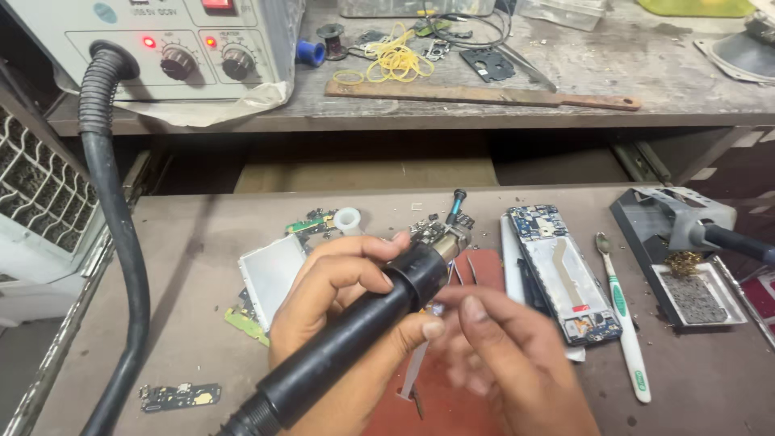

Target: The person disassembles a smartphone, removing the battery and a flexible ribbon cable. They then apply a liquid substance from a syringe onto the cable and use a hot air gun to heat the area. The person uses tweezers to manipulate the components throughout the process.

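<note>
My left hand (339,299) grips a black hot-air handpiece (379,315) whose metal nozzle (448,241) points up and away over the bench. My right hand (500,355) is blurred just right of the handpiece, fingers bent, touching thin metal tweezers (413,373) that hang down over a red mat (436,404). Whether it grips them I cannot tell. An opened phone body (561,270) with its circuit board showing lies right of the nozzle. Small circuit boards (311,224) sit beyond my left hand.
A grey rework station (153,48) with lit red lamps and a black corrugated hose (121,234) stands at the left. A toothbrush (622,311), a soldering iron stand (678,250), a metal shield plate (270,270), a loose board (179,396), yellow rubber bands (395,58) and a wooden strip (484,95) lie around.
</note>
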